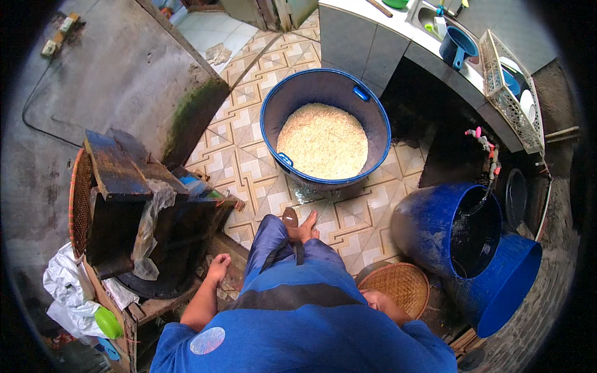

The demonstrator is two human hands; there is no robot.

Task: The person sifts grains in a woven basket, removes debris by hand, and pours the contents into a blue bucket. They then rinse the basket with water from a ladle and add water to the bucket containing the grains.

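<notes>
Ahead of my feet stands a big blue tub (269,142), its near rim cut with a handle hole. Pale cream-coloured small pieces, perhaps beans or grain, fill its lower part (323,142). My left hand (219,268) hangs at my left side, fingers curled in, with nothing visible in it. Nearest to it is the dark wooden shelving on the left. My right hand (374,299) is low at my right side, overlapping the edge of a round woven bamboo basket (404,289). Its fingers are mostly hidden, and whether it touches the basket I cannot tell. Neither hand reaches the tub.
Two blue barrels (423,227) (519,283) stand at the right, one holding dark water below pink-handled taps (477,133). A counter with a sink, a blue dipper (459,46) and a dish rack (507,93) runs along the back right. Dark wooden shelving (118,165) fills the left.
</notes>
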